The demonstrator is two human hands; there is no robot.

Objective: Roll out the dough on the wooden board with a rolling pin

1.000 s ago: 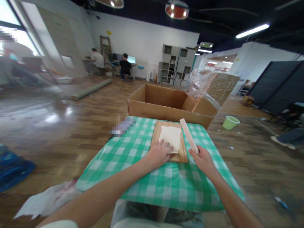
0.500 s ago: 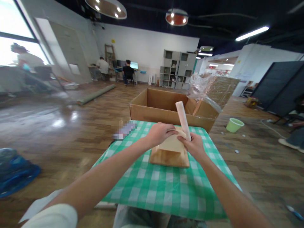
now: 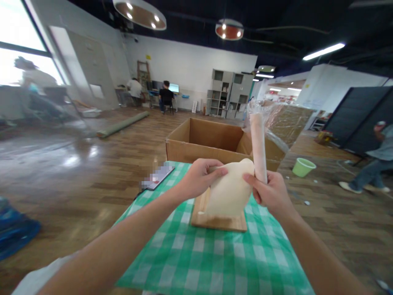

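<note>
A pale sheet of dough (image 3: 229,191) hangs lifted above a wooden cutting board (image 3: 218,220) on the green checked tablecloth (image 3: 211,258). My left hand (image 3: 199,177) pinches the dough's top left edge. My right hand (image 3: 272,192) grips a pinkish rolling pin (image 3: 258,144) that stands upright, and its thumb and fingers also touch the dough's top right corner. The dough's lower edge still reaches the board.
A large open cardboard box (image 3: 215,141) stands just behind the table, with a plastic-wrapped carton (image 3: 285,119) at its right. A blurred flat object (image 3: 156,177) lies at the table's left edge. A green cup (image 3: 303,167) sits on the floor. People are seated far back; a person walks at right.
Both hands have lifted the dough off the board, from lying flat to hanging. The rolling pin has swung from lying beside the board to upright in my right hand.
</note>
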